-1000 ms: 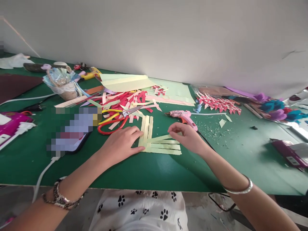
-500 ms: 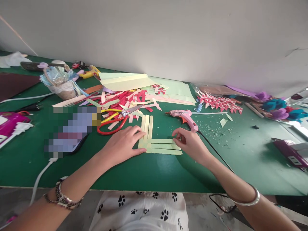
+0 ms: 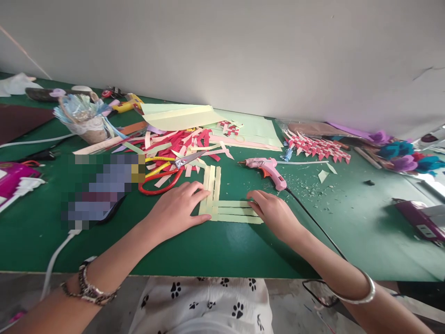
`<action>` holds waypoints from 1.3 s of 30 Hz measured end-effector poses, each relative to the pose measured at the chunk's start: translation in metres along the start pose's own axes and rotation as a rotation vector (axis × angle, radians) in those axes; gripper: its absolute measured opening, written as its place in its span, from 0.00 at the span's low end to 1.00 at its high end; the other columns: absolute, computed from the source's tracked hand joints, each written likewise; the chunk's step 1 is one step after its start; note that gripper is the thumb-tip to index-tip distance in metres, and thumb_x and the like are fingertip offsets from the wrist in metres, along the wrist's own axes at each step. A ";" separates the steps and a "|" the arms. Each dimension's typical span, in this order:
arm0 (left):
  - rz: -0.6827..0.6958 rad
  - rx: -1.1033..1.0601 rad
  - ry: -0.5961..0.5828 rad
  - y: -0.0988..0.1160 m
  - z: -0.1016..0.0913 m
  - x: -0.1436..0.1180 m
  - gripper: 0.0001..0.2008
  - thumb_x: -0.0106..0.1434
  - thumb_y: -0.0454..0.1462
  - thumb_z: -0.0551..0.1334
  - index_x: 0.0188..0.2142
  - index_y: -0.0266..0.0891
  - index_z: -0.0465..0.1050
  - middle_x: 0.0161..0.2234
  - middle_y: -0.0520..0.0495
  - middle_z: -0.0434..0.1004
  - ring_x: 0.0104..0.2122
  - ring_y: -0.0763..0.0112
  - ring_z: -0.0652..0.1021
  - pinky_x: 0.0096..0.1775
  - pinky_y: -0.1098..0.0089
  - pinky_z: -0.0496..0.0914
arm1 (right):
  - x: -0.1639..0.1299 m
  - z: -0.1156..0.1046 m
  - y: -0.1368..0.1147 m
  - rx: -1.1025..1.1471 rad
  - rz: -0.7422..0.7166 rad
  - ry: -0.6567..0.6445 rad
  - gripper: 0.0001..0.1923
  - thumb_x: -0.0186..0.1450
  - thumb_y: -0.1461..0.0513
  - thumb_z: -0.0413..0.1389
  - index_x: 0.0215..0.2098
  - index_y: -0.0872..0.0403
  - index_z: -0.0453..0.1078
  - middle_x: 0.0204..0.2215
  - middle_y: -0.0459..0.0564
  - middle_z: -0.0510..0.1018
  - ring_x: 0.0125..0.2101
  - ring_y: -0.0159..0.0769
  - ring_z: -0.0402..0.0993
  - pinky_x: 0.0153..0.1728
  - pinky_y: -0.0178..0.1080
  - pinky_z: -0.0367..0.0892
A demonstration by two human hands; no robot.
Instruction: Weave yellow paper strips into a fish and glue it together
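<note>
Pale green paper strips lie side by side on the table, crossed at their left end by upright cream-green strips in an L shape. Over the crossing's left edge rests my left hand, its thumb and fingers spread, holding the strips down. At the far right end of the level strips, the curled fingers of my right hand come together on a strip; their tips are partly hidden. Scissors with red and yellow handles lie behind my left hand. A pink glue gun lies behind my right hand.
Cut red and pink strips are heaped behind the scissors. Green paper sheets lie by the wall. A checked woven piece is at right, a blurred-out object at left. The glue gun's black cord runs past my right forearm.
My right hand has turned slightly, its fingers lower and closer over the strip ends. My left hand stays on the crossing. The view has shifted a little.
</note>
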State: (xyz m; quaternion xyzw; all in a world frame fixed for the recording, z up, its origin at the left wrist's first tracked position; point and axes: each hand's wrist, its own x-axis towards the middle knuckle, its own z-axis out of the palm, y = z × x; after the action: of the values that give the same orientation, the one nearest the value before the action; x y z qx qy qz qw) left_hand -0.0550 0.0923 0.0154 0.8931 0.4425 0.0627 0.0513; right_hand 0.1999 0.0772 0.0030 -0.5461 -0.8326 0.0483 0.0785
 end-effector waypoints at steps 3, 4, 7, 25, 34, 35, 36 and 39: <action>-0.003 -0.006 -0.010 0.001 0.000 0.000 0.21 0.60 0.49 0.57 0.48 0.40 0.68 0.46 0.45 0.69 0.39 0.63 0.73 0.29 0.70 0.65 | -0.001 -0.001 -0.001 -0.040 -0.010 -0.018 0.09 0.64 0.67 0.43 0.35 0.54 0.64 0.28 0.50 0.73 0.23 0.33 0.66 0.20 0.33 0.52; -0.004 -0.009 -0.011 0.001 0.000 0.000 0.21 0.60 0.49 0.57 0.48 0.40 0.68 0.46 0.45 0.69 0.38 0.63 0.73 0.29 0.70 0.65 | -0.002 -0.001 -0.001 -0.035 -0.006 -0.022 0.08 0.64 0.67 0.43 0.35 0.54 0.64 0.28 0.50 0.74 0.23 0.33 0.66 0.20 0.32 0.51; -0.007 -0.017 -0.005 0.000 0.000 0.000 0.21 0.59 0.48 0.58 0.48 0.40 0.68 0.45 0.45 0.70 0.38 0.63 0.73 0.30 0.70 0.66 | -0.002 -0.002 -0.001 0.015 0.022 -0.016 0.08 0.64 0.66 0.43 0.35 0.54 0.64 0.30 0.49 0.74 0.22 0.32 0.65 0.20 0.32 0.52; 0.111 -0.116 0.039 0.003 0.001 -0.001 0.16 0.64 0.44 0.53 0.47 0.41 0.69 0.43 0.44 0.71 0.38 0.64 0.73 0.37 0.66 0.68 | -0.004 -0.004 0.001 0.148 0.062 -0.002 0.09 0.62 0.66 0.44 0.37 0.53 0.65 0.27 0.48 0.73 0.21 0.31 0.64 0.21 0.32 0.57; 0.143 -0.130 0.019 0.003 0.001 -0.001 0.14 0.65 0.42 0.51 0.45 0.41 0.71 0.41 0.45 0.72 0.36 0.67 0.73 0.36 0.68 0.67 | -0.008 -0.008 0.000 0.116 0.069 -0.034 0.11 0.61 0.67 0.46 0.40 0.53 0.65 0.25 0.47 0.72 0.21 0.31 0.65 0.22 0.33 0.57; 0.146 -0.130 0.022 0.003 0.001 -0.001 0.15 0.65 0.42 0.51 0.44 0.41 0.71 0.41 0.45 0.72 0.36 0.67 0.73 0.35 0.68 0.66 | -0.008 -0.008 -0.001 0.080 0.043 -0.005 0.10 0.61 0.67 0.46 0.39 0.53 0.66 0.26 0.47 0.73 0.23 0.32 0.66 0.23 0.33 0.58; 0.148 -0.129 0.021 0.003 0.001 -0.001 0.15 0.65 0.42 0.51 0.44 0.41 0.71 0.41 0.45 0.72 0.36 0.67 0.72 0.35 0.68 0.66 | -0.007 -0.009 -0.002 0.035 0.007 0.032 0.10 0.62 0.67 0.46 0.39 0.54 0.67 0.28 0.49 0.73 0.26 0.34 0.67 0.26 0.34 0.59; 0.154 -0.120 0.016 0.004 0.001 -0.001 0.14 0.65 0.41 0.52 0.44 0.41 0.71 0.40 0.46 0.71 0.36 0.67 0.72 0.35 0.69 0.66 | -0.006 -0.010 -0.011 -0.078 -0.133 0.123 0.12 0.64 0.67 0.46 0.40 0.54 0.69 0.34 0.52 0.72 0.33 0.37 0.68 0.33 0.38 0.61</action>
State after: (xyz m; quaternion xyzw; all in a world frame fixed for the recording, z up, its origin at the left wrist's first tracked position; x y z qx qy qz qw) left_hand -0.0529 0.0891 0.0147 0.9193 0.3684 0.1000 0.0961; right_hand 0.1946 0.0669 0.0139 -0.4943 -0.8619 -0.0229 0.1111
